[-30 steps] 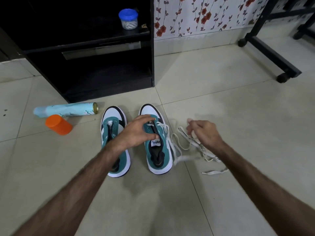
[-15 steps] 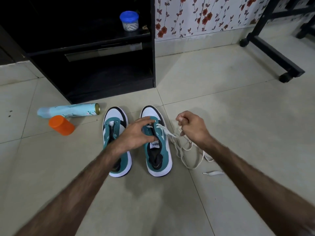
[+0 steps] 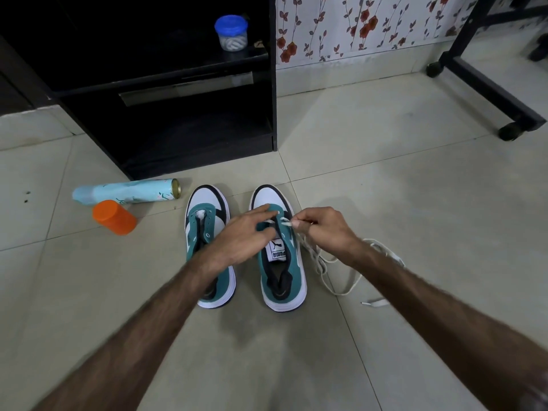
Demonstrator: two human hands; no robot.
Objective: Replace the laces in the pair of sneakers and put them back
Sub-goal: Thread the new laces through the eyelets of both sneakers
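Two teal and white sneakers stand side by side on the tiled floor, toes pointing away from me. The left sneaker (image 3: 209, 221) has no lace. My left hand (image 3: 243, 235) presses on the eyelet area of the right sneaker (image 3: 283, 274), fingers fairly straight. My right hand (image 3: 321, 229) pinches the tip of a white lace (image 3: 329, 264) just above the front eyelets of that sneaker. The rest of the lace loops loosely on the floor to the shoe's right, under my right forearm.
A black shelf unit (image 3: 178, 120) stands just beyond the shoes, with a blue-lidded jar (image 3: 231, 32) on it. A light-blue spray can (image 3: 127, 191) and an orange cap (image 3: 114, 217) lie to the left. A black wheeled frame (image 3: 489, 93) stands at the far right.
My right hand has moved left from the floor beside the shoe to the shoe's front eyelets, bringing the lace tip with it. My left hand has stayed on the right sneaker.
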